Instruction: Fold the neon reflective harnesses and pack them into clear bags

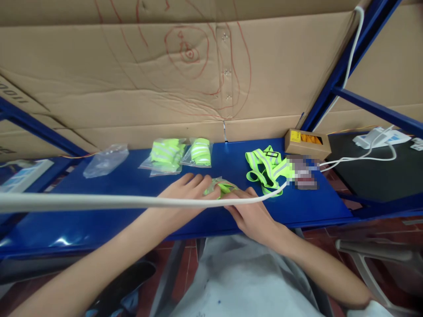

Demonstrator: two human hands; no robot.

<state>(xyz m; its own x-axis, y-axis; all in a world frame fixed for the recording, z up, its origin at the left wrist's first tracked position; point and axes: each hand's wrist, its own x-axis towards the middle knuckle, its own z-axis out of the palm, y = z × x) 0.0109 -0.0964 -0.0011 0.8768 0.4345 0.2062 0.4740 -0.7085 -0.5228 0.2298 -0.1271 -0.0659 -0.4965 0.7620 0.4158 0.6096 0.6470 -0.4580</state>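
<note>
Between my hands, near the table's front, is a neon-yellow reflective strap bundle [226,188] with clear plastic about it. My left hand [190,190] grips its left side, fingers curled over the plastic. My right hand [249,211] closes on its right side; its fingertips are partly hidden. Behind my left hand lie bagged reflective straps [167,154], and beside them another bagged strap roll [200,152]. A loose reflective strap [262,165] with a black buckle sprawls to the right of my hands.
A white cable [132,202] crosses in front of my hands. An empty clear bag [106,160] lies on the blue table [132,224] at left. An open cardboard box [308,144] holds orange items at back right. Blue posts and a cardboard wall [148,101] bound the table.
</note>
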